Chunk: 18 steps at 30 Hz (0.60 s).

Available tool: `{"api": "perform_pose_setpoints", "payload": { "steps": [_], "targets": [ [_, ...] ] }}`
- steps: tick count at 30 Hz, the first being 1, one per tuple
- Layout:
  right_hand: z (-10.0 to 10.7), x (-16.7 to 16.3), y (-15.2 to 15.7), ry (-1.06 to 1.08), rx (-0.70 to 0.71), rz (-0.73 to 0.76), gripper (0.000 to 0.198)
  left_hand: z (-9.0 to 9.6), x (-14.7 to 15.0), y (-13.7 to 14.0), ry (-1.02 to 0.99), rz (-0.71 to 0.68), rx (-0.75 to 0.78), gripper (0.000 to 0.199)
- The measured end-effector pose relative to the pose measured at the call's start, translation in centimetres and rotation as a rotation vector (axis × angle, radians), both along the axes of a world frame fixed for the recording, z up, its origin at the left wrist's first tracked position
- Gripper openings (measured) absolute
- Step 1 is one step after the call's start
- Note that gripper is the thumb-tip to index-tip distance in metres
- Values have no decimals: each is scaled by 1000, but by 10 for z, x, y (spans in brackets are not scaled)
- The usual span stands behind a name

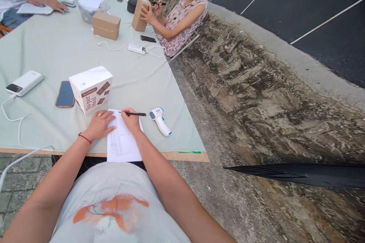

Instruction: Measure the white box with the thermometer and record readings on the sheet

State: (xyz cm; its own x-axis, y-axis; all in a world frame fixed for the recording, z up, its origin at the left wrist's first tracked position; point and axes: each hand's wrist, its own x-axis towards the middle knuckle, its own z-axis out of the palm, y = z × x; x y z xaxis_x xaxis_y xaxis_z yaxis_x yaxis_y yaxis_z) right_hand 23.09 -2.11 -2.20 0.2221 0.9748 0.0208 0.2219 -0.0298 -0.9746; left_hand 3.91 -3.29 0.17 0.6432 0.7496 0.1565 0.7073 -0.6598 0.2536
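Note:
A sheet of paper with rows of handwriting lies at the table's near edge. My left hand rests flat on its left side, fingers stretched out. In my right hand is a black pen, its tip at the upper part of the sheet. Just beyond my left hand stands a white box with brown print reading "Super Meal". A phone lies left of that box. To the right of my right hand lies a white and blue infrared thermometer.
A white power bank with a cable lies at left. Farther back are a brown carton, a plastic tub, a white power strip and a dark phone. Across the table a person holds another carton and a pen.

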Motion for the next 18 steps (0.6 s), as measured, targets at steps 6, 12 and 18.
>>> {"api": "perform_pose_setpoints", "payload": {
  "steps": [6, 12, 18],
  "targets": [
    [0, 0, 0, 8, 3, -3, 14, 0, 0, 1, -3, -2, -2, 46],
    [2, 0, -1, 15, 0, -9, 13, 0, 0, 0, -2, 5, -5, 46],
    [2, -1, -2, 17, 2, -13, 14, 0, 0, 0, -24, 0, -6, 45]
  ]
}}
